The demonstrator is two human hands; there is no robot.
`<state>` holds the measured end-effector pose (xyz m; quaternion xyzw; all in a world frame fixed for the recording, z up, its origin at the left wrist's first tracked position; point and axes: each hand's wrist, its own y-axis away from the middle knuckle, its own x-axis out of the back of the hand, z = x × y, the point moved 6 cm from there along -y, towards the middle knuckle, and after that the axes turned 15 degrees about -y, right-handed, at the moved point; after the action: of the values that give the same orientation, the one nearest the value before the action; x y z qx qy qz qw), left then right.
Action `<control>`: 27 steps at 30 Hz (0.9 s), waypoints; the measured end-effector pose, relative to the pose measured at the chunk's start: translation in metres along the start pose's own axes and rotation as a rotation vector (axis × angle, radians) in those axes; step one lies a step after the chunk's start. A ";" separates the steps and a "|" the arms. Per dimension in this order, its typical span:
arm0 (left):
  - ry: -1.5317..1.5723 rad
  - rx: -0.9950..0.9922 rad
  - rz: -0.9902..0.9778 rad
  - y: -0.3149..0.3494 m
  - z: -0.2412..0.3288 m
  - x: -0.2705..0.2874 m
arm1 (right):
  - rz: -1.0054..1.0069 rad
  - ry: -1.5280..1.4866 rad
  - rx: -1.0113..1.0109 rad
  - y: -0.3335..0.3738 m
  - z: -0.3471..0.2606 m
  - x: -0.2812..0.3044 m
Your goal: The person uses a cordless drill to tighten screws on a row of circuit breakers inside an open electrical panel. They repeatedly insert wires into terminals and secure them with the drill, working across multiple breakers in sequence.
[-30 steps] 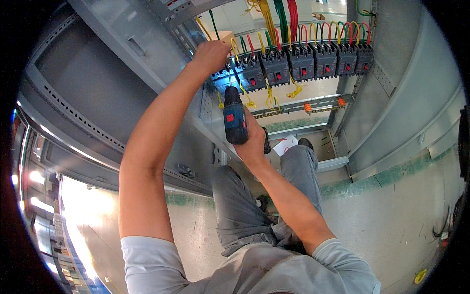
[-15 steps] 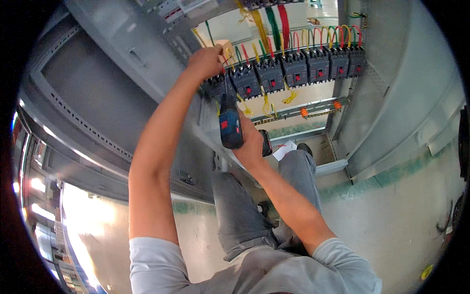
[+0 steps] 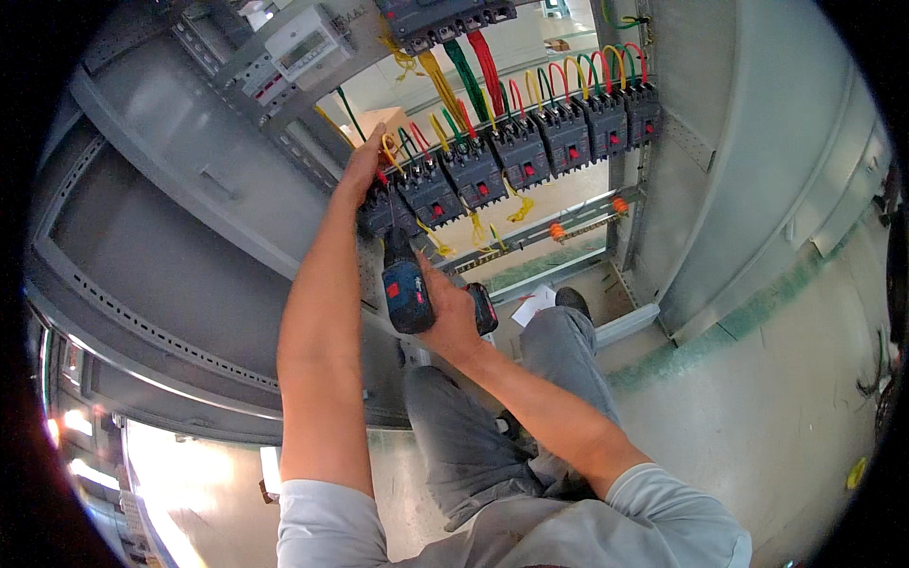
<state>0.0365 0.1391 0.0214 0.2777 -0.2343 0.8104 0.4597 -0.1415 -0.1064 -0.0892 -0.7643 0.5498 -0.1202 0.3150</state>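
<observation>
Blue drill point(image 3: 408, 298) clamped in our right hand point(image 3: 454, 317), body left of the fist, nose toward the leftmost breaker point(image 3: 381, 212). Left hand point(image 3: 362, 170) at breaker's far end; we can't tell its grip.

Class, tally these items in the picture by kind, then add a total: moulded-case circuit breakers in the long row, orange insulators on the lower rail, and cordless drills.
Moulded-case circuit breakers in the long row: 7
Orange insulators: 2
Cordless drill: 1
Total: 10
</observation>
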 end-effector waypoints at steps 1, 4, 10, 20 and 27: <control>-0.003 0.024 -0.014 0.000 -0.005 0.002 | -0.004 0.004 0.006 0.001 -0.004 0.000; -0.031 0.065 0.049 -0.011 -0.021 0.007 | -0.055 -0.041 -0.066 -0.001 -0.009 -0.001; -0.175 0.135 0.119 -0.019 -0.026 0.014 | -0.022 -0.044 -0.029 -0.001 -0.005 -0.002; -0.283 0.153 0.236 -0.012 -0.017 0.017 | -0.088 -0.012 -0.112 -0.001 -0.005 -0.002; -0.307 0.137 0.272 -0.008 -0.025 0.030 | -0.095 -0.031 -0.056 0.003 -0.012 -0.005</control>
<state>0.0247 0.1769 0.0241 0.3944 -0.2815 0.8270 0.2852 -0.1523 -0.1065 -0.0809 -0.7997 0.5111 -0.1080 0.2959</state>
